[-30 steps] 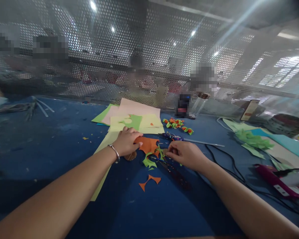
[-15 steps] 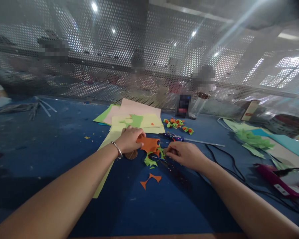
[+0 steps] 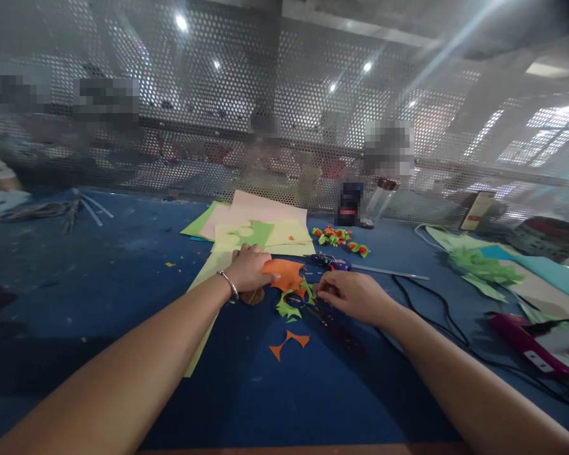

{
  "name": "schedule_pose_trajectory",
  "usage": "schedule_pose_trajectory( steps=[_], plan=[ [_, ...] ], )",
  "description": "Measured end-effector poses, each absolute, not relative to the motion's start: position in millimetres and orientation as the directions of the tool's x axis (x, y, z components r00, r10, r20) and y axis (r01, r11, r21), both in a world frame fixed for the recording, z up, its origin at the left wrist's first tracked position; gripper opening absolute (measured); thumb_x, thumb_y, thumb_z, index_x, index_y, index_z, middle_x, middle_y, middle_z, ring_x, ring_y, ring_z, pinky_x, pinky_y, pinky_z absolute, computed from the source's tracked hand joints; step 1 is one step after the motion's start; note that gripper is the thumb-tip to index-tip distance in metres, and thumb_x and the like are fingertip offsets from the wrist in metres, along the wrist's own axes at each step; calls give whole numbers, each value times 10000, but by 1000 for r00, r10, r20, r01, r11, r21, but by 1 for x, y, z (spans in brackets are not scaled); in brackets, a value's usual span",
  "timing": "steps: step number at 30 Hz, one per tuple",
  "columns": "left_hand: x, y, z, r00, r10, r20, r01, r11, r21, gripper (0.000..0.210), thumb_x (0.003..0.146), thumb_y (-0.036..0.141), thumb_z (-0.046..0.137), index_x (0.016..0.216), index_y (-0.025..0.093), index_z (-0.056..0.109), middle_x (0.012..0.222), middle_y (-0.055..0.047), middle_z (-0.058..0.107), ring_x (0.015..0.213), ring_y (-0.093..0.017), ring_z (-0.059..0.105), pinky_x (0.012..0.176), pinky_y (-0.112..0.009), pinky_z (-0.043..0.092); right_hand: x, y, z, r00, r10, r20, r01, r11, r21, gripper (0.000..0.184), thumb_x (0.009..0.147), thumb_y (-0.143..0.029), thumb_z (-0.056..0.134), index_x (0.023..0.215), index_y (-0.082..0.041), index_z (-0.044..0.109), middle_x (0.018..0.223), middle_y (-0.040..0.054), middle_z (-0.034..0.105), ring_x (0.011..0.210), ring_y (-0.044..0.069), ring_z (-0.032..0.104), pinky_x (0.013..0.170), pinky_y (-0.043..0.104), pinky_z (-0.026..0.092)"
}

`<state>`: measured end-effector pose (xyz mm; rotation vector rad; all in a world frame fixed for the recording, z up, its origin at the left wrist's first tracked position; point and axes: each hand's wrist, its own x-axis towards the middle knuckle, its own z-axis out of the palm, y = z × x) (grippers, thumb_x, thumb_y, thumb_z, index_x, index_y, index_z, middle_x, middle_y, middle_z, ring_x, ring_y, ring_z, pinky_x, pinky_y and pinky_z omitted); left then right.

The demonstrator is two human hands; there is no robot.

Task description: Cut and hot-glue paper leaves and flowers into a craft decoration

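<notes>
My left hand [image 3: 250,270], with a silver bracelet at its wrist, grips the left edge of a piece of orange paper [image 3: 287,275] with scalloped cut edges. Under that wrist lies a round brown object [image 3: 252,296]. To the right of the orange paper, my right hand [image 3: 344,289] is closed in a pinch; what its fingertips hold is too small to make out. Green paper scraps [image 3: 288,307] lie between the hands, partly over a dark, thin tool I cannot name. Nearer to me is an orange offcut [image 3: 289,342].
Pink and yellow paper sheets [image 3: 265,208] lie behind my left hand. Small orange-green paper pieces [image 3: 332,236] and a blue-handled tool [image 3: 330,261] lie beyond my right hand. Black cables [image 3: 448,316] run to a magenta power strip [image 3: 526,344]. A perforated metal screen [image 3: 208,139] stands behind.
My left hand has shifted slightly, its fingers flatter over the orange paper, which shows brighter now. My right hand is almost unchanged. The view has moved slightly.
</notes>
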<state>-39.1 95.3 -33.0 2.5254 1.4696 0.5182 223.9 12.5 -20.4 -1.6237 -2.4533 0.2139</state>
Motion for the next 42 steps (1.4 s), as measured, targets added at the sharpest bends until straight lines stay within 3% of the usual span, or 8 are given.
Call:
schedule_pose_trajectory(
  steps=[5, 8, 10, 15, 23, 30, 36, 42],
  plan=[
    [-47, 97, -22, 404, 872, 276, 694, -489, 529, 389, 846, 551, 578, 767, 181, 670, 716, -36, 630, 716, -217, 587, 690, -326, 429, 225, 12, -20, -367, 923, 114, 890, 384, -245, 146, 922, -336, 574, 917, -235, 679, 791, -18, 696, 655, 137, 577, 573, 256, 300],
    [-53, 98, -20, 272, 928, 255, 328, -339, 882, 375, 783, 542, 686, 764, 169, 706, 697, -21, 654, 641, -174, 585, 623, -289, 433, 224, 11, -20, -356, 919, 168, 880, 390, -272, 190, 938, -376, 567, 906, -221, 672, 788, -9, 690, 648, 136, 572, 577, 253, 321],
    [-55, 100, -22, 231, 953, 197, 105, -225, 969, 318, 697, 464, 789, 791, 165, 737, 726, -28, 693, 640, -168, 604, 628, -287, 456, 221, 10, -20, -359, 914, 192, 864, 403, -301, 187, 943, -364, 562, 909, -217, 673, 803, -2, 689, 654, 134, 576, 587, 249, 343],
    [-53, 105, -25, 173, 970, 171, -57, -163, 985, 238, 615, 305, 845, 745, 148, 723, 708, -38, 715, 623, -147, 619, 617, -264, 472, 192, 5, -15, -434, 876, 209, 815, 481, -324, 153, 944, -308, 572, 911, -198, 672, 820, 13, 684, 685, 135, 599, 609, 242, 392],
    [-51, 101, -21, 138, 977, 162, -131, -144, 981, 271, 571, 234, 830, 798, 158, 705, 776, -6, 713, 658, -145, 646, 618, -259, 525, 114, 14, -7, -668, 719, 191, 735, 678, 13, 381, 921, -507, 616, 1059, -155, 663, 1046, 120, 694, 984, 264, 624, 730, 329, 480],
    [-56, 98, -14, 73, 991, 117, -164, -103, 981, 270, 704, 319, 749, 924, 175, 688, 903, -40, 736, 723, -158, 672, 630, -269, 550, 104, 22, -22, -783, 576, 234, 618, 763, 190, 327, 1033, -285, 397, 990, -135, 684, 910, 119, 704, 862, 228, 619, 708, 330, 460],
    [-48, 91, -12, 195, 978, 74, -114, -52, 992, 210, 754, 283, 700, 935, 194, 643, 821, -30, 727, 638, -155, 662, 588, -278, 551, 143, 16, -10, -442, 705, 555, 733, 640, -230, 283, 1009, -272, 441, 881, -163, 669, 801, 55, 674, 753, 160, 603, 721, 271, 435],
    [-28, 63, -10, 384, 921, 63, 38, -84, 996, 286, 835, 369, 649, 1061, 197, 619, 783, -48, 733, 639, -178, 694, 637, -339, 594, 177, 15, -4, -78, 812, 579, 702, 457, -547, 237, 950, -335, 530, 834, -183, 670, 712, 4, 644, 642, 135, 555, 607, 235, 406]
  ],
)
